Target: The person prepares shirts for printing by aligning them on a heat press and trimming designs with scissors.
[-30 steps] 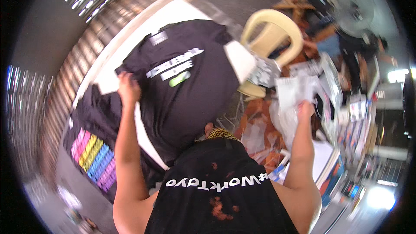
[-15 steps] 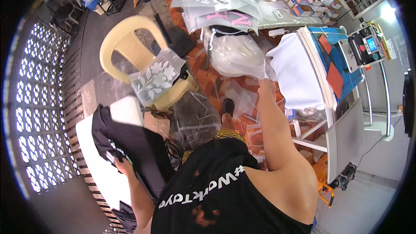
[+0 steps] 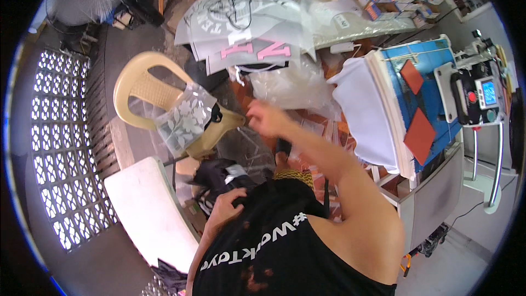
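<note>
Drawn off the white counter, the black shirt is now seen bunched beside the left hand, a white patch turned upward; its long axis cannot be told. Ahead, the way is crowded by a cream chair, a floral film sheet on it, and a clear plastic bag. Hands are held apart: the right hand is empty, half curled; whether the shirt is gripped by the left cannot be told.
</note>
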{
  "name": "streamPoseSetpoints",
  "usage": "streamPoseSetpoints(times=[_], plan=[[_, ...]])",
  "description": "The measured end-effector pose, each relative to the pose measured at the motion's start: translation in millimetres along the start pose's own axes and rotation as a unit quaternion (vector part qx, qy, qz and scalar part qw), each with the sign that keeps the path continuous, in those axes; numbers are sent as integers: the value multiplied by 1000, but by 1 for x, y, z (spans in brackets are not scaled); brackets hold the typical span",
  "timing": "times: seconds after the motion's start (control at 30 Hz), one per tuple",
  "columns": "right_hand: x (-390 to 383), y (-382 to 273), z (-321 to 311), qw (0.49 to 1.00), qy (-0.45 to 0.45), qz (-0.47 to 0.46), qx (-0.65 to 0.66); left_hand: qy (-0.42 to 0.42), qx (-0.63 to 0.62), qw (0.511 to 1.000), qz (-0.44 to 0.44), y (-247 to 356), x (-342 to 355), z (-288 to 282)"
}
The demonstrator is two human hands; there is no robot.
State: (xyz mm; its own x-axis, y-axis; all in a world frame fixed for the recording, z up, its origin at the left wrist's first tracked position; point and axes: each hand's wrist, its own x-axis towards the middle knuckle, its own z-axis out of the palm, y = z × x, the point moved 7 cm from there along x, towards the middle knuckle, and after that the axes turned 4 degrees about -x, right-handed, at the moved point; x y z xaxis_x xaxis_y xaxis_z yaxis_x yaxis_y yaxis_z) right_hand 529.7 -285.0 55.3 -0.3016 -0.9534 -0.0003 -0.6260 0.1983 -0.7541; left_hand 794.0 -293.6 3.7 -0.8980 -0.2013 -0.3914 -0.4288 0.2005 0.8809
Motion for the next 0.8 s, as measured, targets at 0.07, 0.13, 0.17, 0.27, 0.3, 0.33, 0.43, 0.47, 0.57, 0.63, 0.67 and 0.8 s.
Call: streamPoseSetpoints(times=[0.07, 0.13, 0.17, 0.27, 0.3, 0.33, 0.43, 0.47, 0.57, 0.63, 0.67, 0.8], plan=[[-10, -4, 72, 996, -65, -55, -31, -12, -16, 1000, 7, 64, 18, -17], [-36, 45, 132, 988, -125, -14, -92, 17, -25, 1000, -2, 91, 24, -33], [-63, 81, 152, 980, -156, 38, -119, 32, -114, 993, -16, 68, 29, -38], [-182, 180, 186, 927, -287, 196, -141, 6, 71, 997, -21, 35, 52, -49], [-235, 207, 190, 898, -339, 253, -124, -15, 158, 987, -8, 18, 63, -42], [-293, 226, 190, 865, -386, 309, -91, -36, 240, 970, 2, -14, 79, -26], [-431, 234, 188, 831, -349, 429, -51, -128, 313, 937, 92, -27, 99, 12], [-458, 221, 178, 832, -296, 461, -90, -156, 306, 930, 129, -13, 104, 29], [-559, 176, 143, 807, -137, 549, -172, -165, 422, 858, 244, 32, 121, 74], [-617, 144, 123, 773, -78, 591, -216, -158, 495, 792, 320, 42, 137, 105], [-641, 125, 112, 755, -46, 610, -235, -152, 530, 756, 354, 52, 147, 121], [-704, 11, 59, 700, 265, 633, 198, -293, 427, 757, 398, 142, 149, 170]])
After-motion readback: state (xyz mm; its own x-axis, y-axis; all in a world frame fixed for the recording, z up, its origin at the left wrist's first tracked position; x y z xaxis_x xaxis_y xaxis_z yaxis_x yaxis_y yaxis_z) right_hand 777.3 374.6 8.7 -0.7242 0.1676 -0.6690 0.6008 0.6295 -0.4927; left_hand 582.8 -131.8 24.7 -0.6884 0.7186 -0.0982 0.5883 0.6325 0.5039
